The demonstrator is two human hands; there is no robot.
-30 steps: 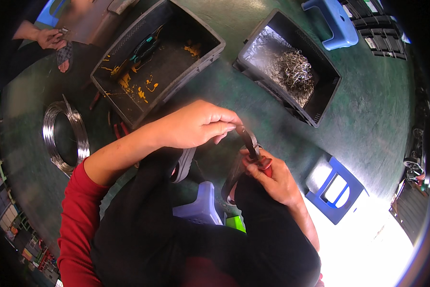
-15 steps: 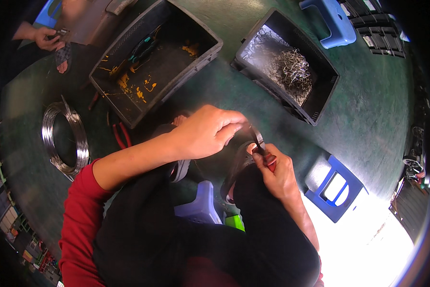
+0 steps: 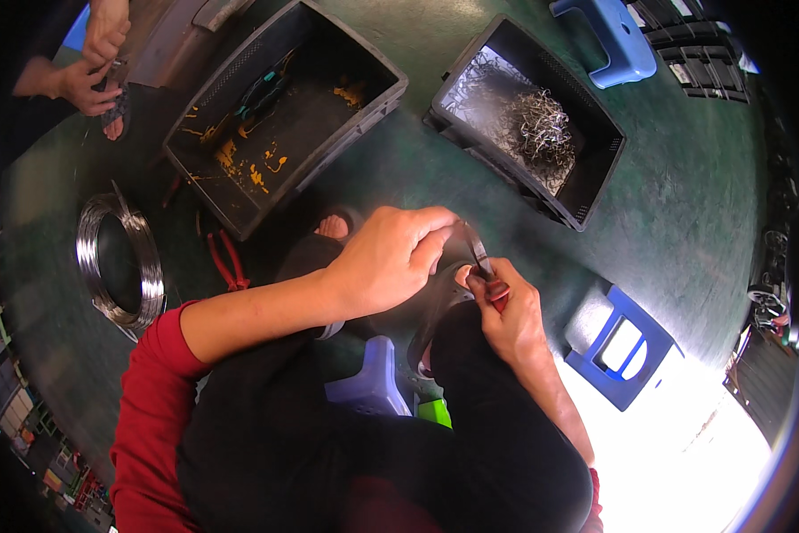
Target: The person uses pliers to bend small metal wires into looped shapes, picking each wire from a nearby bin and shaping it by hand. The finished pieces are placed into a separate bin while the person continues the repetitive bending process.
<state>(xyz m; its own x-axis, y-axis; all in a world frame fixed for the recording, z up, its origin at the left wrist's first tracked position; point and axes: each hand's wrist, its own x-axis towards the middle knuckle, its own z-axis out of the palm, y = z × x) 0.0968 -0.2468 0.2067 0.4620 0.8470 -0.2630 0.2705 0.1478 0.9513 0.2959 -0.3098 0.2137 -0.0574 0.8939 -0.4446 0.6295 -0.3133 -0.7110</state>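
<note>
My right hand (image 3: 517, 320) is closed around the red handles of a pair of pliers (image 3: 478, 251), whose metal jaws point up and to the left. Thumb and fingers of my left hand (image 3: 386, 262) are pinched together right by the jaw tips. Whatever lies in that pinch is too small to make out. Both hands are above the floor, in front of my knees. A coil of shiny metal wire (image 3: 153, 258) rests on the floor to the left, and other red-handled pliers (image 3: 231, 264) lie between it and my left forearm.
Ahead stand a black crate (image 3: 297, 182) with yellow smears and a second crate (image 3: 526, 188) holding a heap of bent wire pieces (image 3: 542, 124). Blue stools stand at the upper right (image 3: 626, 44) and lower right (image 3: 606, 366). A co-worker's hands (image 3: 88, 84) work at the upper left.
My left wrist has dropped slightly, while its fingertips stay by the pliers' jaws. The co-worker's second hand has come into view and meets the first.
</note>
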